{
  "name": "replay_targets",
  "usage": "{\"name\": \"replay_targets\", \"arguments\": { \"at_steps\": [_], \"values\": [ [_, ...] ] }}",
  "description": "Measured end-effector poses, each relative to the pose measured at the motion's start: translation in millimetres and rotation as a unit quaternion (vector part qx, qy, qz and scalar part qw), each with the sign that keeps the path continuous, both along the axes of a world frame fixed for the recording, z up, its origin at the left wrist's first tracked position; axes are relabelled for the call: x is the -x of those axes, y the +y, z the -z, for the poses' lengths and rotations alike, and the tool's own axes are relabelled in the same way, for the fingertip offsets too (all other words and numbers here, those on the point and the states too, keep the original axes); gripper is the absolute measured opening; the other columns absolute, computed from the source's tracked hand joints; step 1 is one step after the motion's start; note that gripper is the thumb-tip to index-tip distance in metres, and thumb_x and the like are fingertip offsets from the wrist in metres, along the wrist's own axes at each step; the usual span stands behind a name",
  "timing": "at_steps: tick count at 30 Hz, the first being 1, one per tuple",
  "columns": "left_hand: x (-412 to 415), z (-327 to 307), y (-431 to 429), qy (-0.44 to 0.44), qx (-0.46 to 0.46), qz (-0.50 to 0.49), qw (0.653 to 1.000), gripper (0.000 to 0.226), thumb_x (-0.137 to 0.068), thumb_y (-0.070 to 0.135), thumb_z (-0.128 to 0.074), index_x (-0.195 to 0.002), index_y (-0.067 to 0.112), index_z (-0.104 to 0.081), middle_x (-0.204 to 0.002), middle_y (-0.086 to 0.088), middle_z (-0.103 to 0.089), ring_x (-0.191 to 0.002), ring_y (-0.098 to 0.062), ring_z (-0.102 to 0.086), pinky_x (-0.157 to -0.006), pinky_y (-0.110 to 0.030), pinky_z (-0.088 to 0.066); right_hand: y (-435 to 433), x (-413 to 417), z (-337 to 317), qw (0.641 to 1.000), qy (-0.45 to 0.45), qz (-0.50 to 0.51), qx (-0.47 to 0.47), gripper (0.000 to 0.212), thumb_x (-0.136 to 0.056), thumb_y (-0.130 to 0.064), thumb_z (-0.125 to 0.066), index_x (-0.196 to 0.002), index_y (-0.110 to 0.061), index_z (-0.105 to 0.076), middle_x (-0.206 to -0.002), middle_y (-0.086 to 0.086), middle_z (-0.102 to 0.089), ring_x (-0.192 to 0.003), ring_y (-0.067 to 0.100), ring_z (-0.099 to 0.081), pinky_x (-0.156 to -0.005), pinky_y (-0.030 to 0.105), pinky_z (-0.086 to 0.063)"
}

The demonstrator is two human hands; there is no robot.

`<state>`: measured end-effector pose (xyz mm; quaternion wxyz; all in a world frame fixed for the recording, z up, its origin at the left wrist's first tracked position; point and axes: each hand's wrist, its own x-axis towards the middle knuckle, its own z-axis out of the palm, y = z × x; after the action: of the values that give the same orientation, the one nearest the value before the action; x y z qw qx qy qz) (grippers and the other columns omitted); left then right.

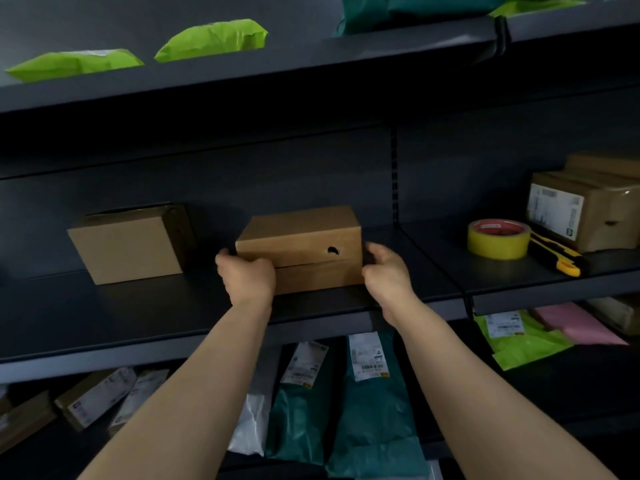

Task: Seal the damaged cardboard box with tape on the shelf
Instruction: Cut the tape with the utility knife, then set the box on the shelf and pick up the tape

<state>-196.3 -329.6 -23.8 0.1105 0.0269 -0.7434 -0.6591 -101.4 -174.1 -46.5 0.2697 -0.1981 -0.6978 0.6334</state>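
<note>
A brown cardboard box (pixel 304 237) with a dark hole in its front face stands on the middle dark shelf (pixel 173 313). My left hand (pixel 247 277) grips its lower left corner, fingers curled round the left end. Against the box's right end my right hand (pixel 386 270) holds on, fingers wrapped behind the edge. A roll of yellow tape (pixel 498 239) with a red core lies flat on the same shelf, well to the right. Next to the roll lies a yellow and black utility knife (pixel 557 254).
A second plain box (pixel 130 244) stands to the left. Labelled boxes (pixel 585 209) are stacked at the far right. Green mailer bags (pixel 211 39) lie on the shelf above. Teal, white, green and pink parcels (pixel 374 403) fill the shelf below.
</note>
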Motion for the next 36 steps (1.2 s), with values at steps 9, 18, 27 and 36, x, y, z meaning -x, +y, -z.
{"name": "replay_targets", "arguments": {
  "at_steps": [9, 18, 27, 36],
  "values": [
    [-45, -9, 46, 0.423, 0.248, 0.055, 0.870, 0.036, -0.079, -0.008, -0.057, -0.100, 0.018, -0.071, -0.121, 0.003, -0.062, -0.119, -0.018, -0.048, -0.098, -0.028, -0.039, 45, -19, 3, 0.988, 0.023, 0.089, -0.127, 0.042, -0.094, -0.005, -0.051, -0.131, -0.024, -0.057, -0.136, 0.001, -0.055, -0.111, 0.011, -0.050, -0.090, 0.022, -0.042],
    [-85, 14, 139, 0.241, 0.238, 0.350, 0.874, 0.037, -0.090, -0.005, -0.048, -0.091, 0.028, -0.066, -0.077, 0.009, -0.064, -0.068, -0.014, -0.062, -0.057, -0.021, -0.046, 122, -66, 10, 0.847, -0.146, 0.317, -0.401, 0.055, -0.079, -0.016, -0.067, -0.132, -0.025, -0.053, -0.159, 0.009, -0.019, -0.145, 0.029, -0.011, -0.108, 0.047, -0.023],
    [-74, 28, 153, 0.125, 0.204, 0.347, 0.907, 0.037, -0.093, -0.005, -0.045, -0.093, 0.025, -0.066, -0.093, -0.001, -0.067, -0.087, -0.017, -0.066, -0.066, -0.027, -0.053, 168, -69, -7, 0.791, -0.377, 0.223, -0.426, 0.064, -0.085, -0.025, -0.062, -0.144, -0.018, -0.039, -0.162, 0.009, 0.015, -0.144, 0.034, 0.028, -0.118, 0.054, 0.003],
    [-71, 31, 159, 0.126, 0.199, 0.339, 0.911, 0.022, -0.094, 0.007, -0.056, -0.102, 0.023, -0.068, -0.095, 0.005, -0.066, -0.080, -0.010, -0.062, -0.061, -0.015, -0.047, 160, -63, -3, 0.826, -0.308, 0.201, -0.428, 0.053, -0.084, -0.020, -0.066, -0.132, -0.038, -0.054, -0.162, 0.004, -0.010, -0.147, 0.029, 0.019, -0.119, 0.053, 0.000]
  ]
}}
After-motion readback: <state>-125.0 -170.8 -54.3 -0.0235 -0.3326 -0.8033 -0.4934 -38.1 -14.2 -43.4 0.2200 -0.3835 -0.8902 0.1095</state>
